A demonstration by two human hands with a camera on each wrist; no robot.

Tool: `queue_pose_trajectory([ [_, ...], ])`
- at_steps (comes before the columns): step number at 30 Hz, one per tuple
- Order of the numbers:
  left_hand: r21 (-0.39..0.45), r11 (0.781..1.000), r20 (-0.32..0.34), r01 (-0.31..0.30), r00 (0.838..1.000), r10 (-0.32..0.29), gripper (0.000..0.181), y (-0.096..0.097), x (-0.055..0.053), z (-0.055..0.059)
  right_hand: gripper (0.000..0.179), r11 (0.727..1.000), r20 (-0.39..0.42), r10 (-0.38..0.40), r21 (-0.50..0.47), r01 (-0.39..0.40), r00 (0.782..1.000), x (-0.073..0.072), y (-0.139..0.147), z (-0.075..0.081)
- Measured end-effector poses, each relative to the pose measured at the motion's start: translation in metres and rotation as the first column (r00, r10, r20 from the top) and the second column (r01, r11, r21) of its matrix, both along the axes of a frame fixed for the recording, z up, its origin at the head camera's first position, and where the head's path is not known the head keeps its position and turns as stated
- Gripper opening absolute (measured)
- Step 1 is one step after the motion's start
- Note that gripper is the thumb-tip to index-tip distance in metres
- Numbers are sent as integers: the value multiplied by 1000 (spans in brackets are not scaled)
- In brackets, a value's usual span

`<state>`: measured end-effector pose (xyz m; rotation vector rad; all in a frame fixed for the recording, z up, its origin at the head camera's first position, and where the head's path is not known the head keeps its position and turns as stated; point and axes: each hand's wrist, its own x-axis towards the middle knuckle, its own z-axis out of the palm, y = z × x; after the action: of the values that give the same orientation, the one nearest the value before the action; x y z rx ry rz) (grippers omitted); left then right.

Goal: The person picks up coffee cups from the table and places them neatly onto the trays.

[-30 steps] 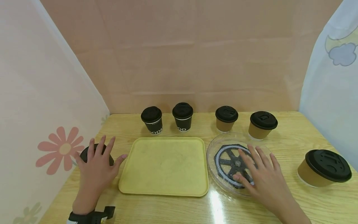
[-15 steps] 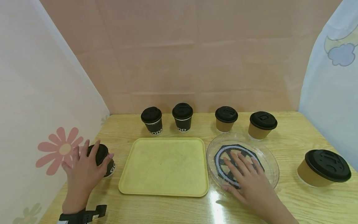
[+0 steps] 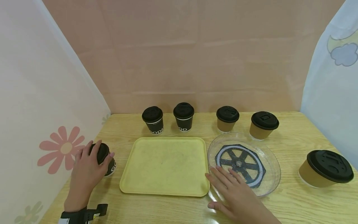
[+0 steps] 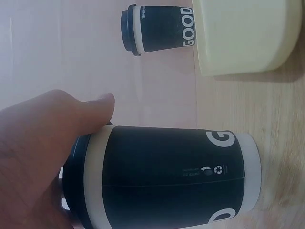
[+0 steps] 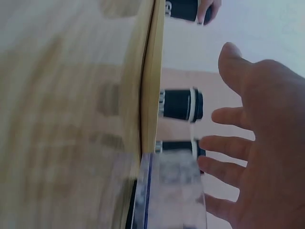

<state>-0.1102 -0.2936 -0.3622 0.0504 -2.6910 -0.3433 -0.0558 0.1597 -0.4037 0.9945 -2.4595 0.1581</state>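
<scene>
My left hand (image 3: 86, 172) grips a black paper coffee cup (image 4: 171, 176) from above, thumb and fingers round its black lid (image 3: 103, 154). The cup stands upright on the table, left of a yellow tray (image 3: 165, 168). With its fingers spread and fairly straight, my right hand (image 3: 235, 197) is over the near left part of a clear round dish (image 3: 272, 180), its fingertips close to the tray's right edge. It holds nothing; whether it touches the dish cannot be told. A dark spoked wheel pattern (image 3: 232, 162) shows in the dish.
Behind the tray stand two black lidded cups (image 3: 154, 124) (image 3: 184, 123). Two brown lidded cups (image 3: 226, 124) (image 3: 260, 130) are behind the dish, and a larger-looking brown cup (image 3: 316, 175) is at the right. Cloth screens (image 3: 195, 62) enclose the back and sides.
My left hand has moved slightly left and closed round the black cup's lid. The right hand has moved left and nearer, from over the dish's middle towards the tray.
</scene>
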Motion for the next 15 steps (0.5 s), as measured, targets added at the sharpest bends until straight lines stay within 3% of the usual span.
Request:
queue_pose_trajectory([
  [6,9,1000,-16,0,1000,0,63,4,0,2,65,995,32,102,9,-102,994,4,-11,0],
  [11,19,1000,-69,24,997,-23,60,12,-3,9,59,993,238,103,40,-115,966,9,-14,3],
  [15,22,997,-129,73,989,-70,57,18,-8,14,57,989,314,117,46,-138,942,9,-15,2],
])
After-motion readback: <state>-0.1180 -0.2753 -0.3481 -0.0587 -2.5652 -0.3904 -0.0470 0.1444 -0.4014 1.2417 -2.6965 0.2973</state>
